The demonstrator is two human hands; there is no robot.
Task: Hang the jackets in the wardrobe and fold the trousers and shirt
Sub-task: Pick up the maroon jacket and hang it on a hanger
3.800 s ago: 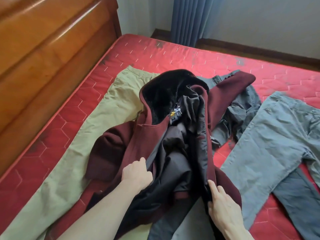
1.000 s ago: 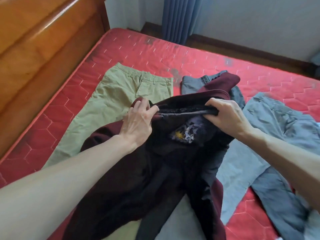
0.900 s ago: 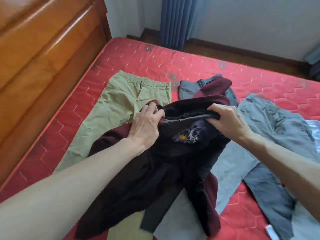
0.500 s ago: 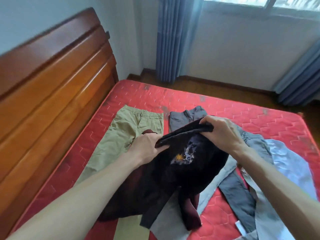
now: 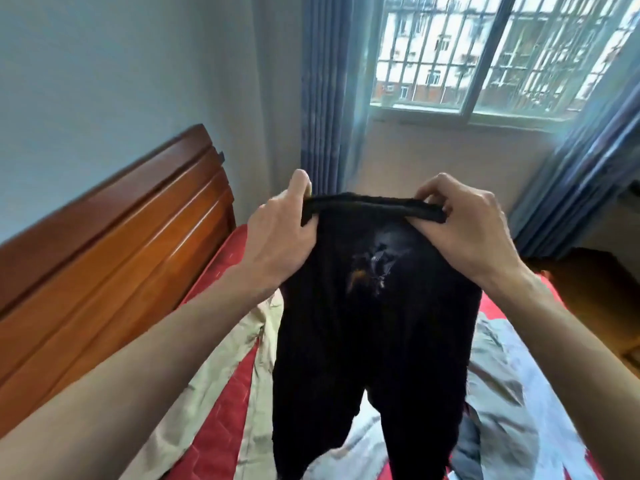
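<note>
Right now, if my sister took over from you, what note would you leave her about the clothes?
Left hand: grips the jacket collar at its left end.
Right hand: grips the collar's right end.
The jacket hangs in the air above the bed, with no hanger in sight.
The beige trousers lie flat on the bed to the left; pale clothes lie unfolded to the right.
Done: nothing hung or folded.
Left: hang the jacket in the wardrobe, then fold the trousers and shirt.

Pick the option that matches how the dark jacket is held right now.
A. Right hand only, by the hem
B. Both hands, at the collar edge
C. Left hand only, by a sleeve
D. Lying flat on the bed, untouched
B: the left hand and right hand each grip the collar edge of the dark jacket, which hangs above the bed.
</note>
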